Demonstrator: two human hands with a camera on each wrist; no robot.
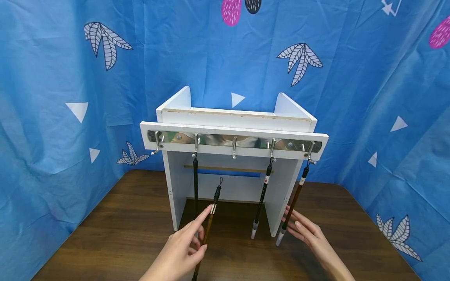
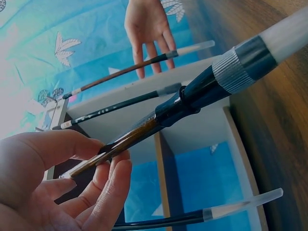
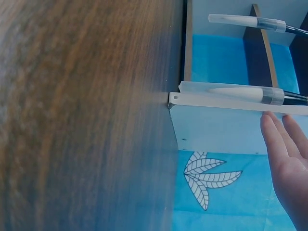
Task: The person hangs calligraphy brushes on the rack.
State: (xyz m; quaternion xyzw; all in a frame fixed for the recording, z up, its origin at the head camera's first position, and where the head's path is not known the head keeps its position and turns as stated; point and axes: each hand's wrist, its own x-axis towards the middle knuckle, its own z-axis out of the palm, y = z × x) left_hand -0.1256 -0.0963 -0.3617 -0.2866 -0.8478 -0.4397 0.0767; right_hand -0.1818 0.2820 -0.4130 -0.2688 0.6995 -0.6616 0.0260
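Note:
In the head view my left hand [image 1: 181,246] pinches a brown-handled calligraphy brush [image 1: 209,221], its index finger extended along the handle. The brush's hanging loop points up, below the hook rail, and its pale bristle end [image 2: 293,36] shows in the left wrist view. My right hand [image 1: 311,232] has its fingers straight, just beside a reddish-brown brush [image 1: 297,194] hanging from the far-right hook; whether they touch it I cannot tell. A black brush [image 1: 263,191] with a capped tip hangs from the fourth hook. Another dark brush [image 1: 195,179] hangs from the second hook, its lower part behind my left hand.
A white shelf unit [image 1: 172,187] stands on the dark wooden table [image 1: 116,230]. Across its front runs a white rail [image 1: 172,125] with metal hooks; the middle hook [image 1: 234,147] and far-left hook [image 1: 156,144] hold no brush. A blue patterned curtain [image 1: 211,54] surrounds the table.

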